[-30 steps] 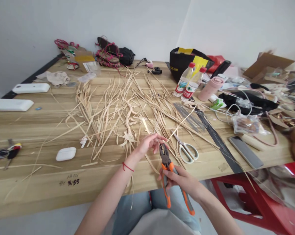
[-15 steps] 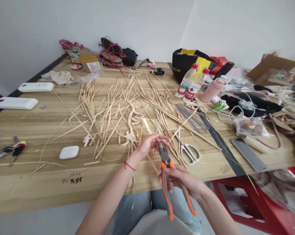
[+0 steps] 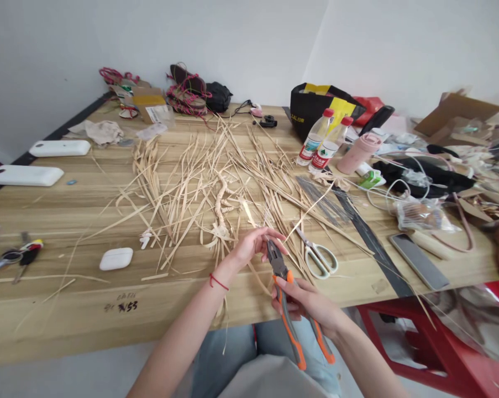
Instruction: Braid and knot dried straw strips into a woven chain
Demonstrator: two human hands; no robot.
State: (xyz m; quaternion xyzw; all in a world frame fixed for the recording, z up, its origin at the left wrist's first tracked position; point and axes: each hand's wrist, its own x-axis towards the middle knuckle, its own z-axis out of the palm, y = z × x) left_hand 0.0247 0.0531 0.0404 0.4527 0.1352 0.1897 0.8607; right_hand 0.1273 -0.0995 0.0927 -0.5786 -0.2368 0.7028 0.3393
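My right hand (image 3: 305, 304) is wrapped round the orange-and-grey handles of a pair of pliers (image 3: 280, 268). The dark jaws point up and to the left, reaching the fingers of my left hand (image 3: 255, 243). Those left fingers are curled around a pale straw strip (image 3: 307, 214) that slants up to the right; the exact spot where the jaws meet it is hidden. Just beyond lies a wrapped, branching straw piece (image 3: 221, 202). White-handled scissors (image 3: 320, 260) rest beside my right hand, blades pointing away.
Loose straw strips (image 3: 187, 188) spread over the wooden table (image 3: 67, 326). A white earphone case (image 3: 116, 258) and keys (image 3: 23, 255) are on the left. Two bottles (image 3: 321, 146), a pink cup (image 3: 359, 153), a black bag (image 3: 311, 110) and a phone (image 3: 419, 261) stand or lie on the right.
The plier handles have come closer together in my right hand, and the left handle has swung to the right. My left hand stays nearly in place.
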